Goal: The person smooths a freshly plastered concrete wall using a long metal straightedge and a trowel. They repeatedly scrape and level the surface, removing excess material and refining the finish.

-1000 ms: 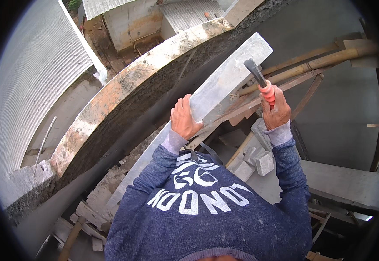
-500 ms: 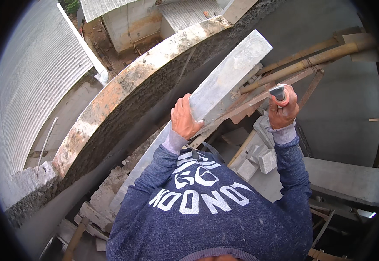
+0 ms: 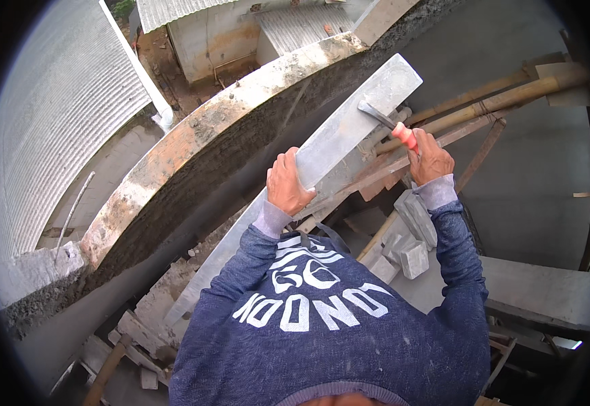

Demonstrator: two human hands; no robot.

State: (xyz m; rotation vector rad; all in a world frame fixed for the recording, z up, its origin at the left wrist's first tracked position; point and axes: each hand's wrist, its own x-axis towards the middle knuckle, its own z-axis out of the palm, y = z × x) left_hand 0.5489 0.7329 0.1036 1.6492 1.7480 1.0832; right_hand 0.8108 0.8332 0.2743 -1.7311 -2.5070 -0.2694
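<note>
My left hand is closed around a long, flat, grey straightedge bar that runs diagonally up to the right. Dusty residue marks its broad face. In my right hand is a scraper with a red-orange handle, gripped by that handle. Its metal blade points up and left, and the tip meets the bar's face beyond my left hand. The lower end of the bar passes beside my left sleeve.
A rough concrete wall ledge curves along the left, with a corrugated roof below it. Bamboo poles and wooden braces stand to the right. Several light grey blocks lie below my right forearm, near a grey slab.
My right hand has turned the scraper from pointing upward to lying toward the left, bringing its blade onto the bar. My left hand keeps its grip in nearly the same place.
</note>
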